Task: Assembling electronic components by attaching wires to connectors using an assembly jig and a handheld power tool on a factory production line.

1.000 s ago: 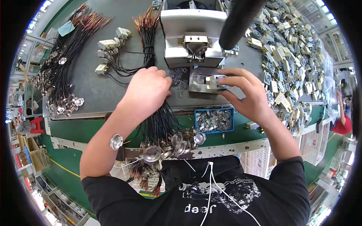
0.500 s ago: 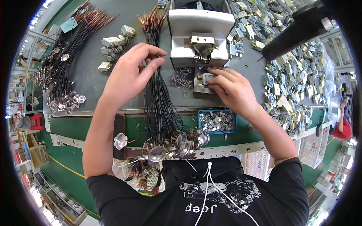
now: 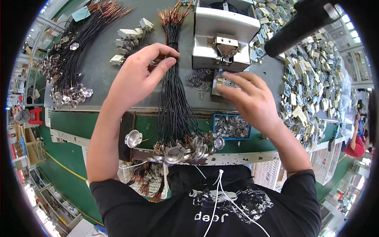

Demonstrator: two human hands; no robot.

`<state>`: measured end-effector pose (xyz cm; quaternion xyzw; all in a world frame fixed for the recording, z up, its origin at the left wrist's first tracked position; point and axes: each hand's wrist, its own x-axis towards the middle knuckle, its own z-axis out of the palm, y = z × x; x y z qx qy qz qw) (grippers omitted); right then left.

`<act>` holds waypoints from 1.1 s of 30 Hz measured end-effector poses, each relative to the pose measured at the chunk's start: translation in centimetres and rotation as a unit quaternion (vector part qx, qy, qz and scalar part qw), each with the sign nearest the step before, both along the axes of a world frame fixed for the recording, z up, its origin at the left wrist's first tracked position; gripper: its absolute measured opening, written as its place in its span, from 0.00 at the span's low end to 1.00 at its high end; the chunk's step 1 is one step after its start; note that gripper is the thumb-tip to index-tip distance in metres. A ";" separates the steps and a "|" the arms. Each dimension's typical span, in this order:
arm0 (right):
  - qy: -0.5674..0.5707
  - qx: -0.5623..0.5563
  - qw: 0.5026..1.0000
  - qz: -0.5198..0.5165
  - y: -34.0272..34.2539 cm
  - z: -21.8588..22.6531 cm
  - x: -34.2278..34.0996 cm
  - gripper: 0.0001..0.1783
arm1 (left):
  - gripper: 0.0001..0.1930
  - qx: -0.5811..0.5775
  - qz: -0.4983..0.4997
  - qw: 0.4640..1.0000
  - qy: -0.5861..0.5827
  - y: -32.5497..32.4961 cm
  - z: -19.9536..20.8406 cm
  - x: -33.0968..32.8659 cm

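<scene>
My left hand (image 3: 144,75) is beside the upper part of a bundle of black wires (image 3: 173,87). Its thumb and forefinger are pinched; whatever lies between them is too small to make out. My right hand (image 3: 252,96) hovers with its fingers apart, slightly blurred, over a small metal block (image 3: 215,87) at the foot of the bench machine (image 3: 227,23). On that block sits a small connector piece (image 3: 229,82), partly covered by my fingers. Loose coil springs (image 3: 199,81) lie between the wires and the block. Round metal caps (image 3: 173,154) end the bundle near me.
A blue tray (image 3: 232,127) of small metal parts stands at the bench's front. Many grey and cream connectors (image 3: 296,98) are heaped at right, under a dark cylindrical arm (image 3: 294,33). Another wire bundle (image 3: 79,51) and some cream blocks (image 3: 128,34) lie at left.
My right hand has come off the connector piece on the block, and its fingers have spread. My left hand keeps its pinch by the wires. The whole view has shifted slightly.
</scene>
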<state>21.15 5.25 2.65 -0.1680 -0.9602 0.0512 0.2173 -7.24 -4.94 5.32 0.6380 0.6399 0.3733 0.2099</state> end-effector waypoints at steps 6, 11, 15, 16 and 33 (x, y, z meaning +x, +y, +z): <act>-0.068 -0.067 0.968 0.232 -2.6 0.0 -6.1 0.19 | 0.08 -0.057 -0.044 0.997 0.007 -0.2 1.0 -0.4; 0.002 -0.100 0.956 0.277 -0.7 -1.1 -6.1 0.15 | 0.08 -0.088 -0.032 0.995 -0.015 -0.9 1.3 -1.0; 0.210 -0.456 0.825 0.260 -0.9 -2.7 -4.8 0.22 | 0.08 -0.216 -0.060 0.974 -0.026 -1.3 2.0 -1.2; 0.228 -0.508 0.794 0.243 -1.7 -2.3 -4.4 0.28 | 0.08 -0.203 -0.131 0.970 0.017 -1.5 1.4 -1.3; 0.106 -0.329 0.919 0.187 -3.2 0.4 -4.7 0.16 | 0.05 -0.116 -0.144 0.982 -0.047 -0.7 2.7 -0.8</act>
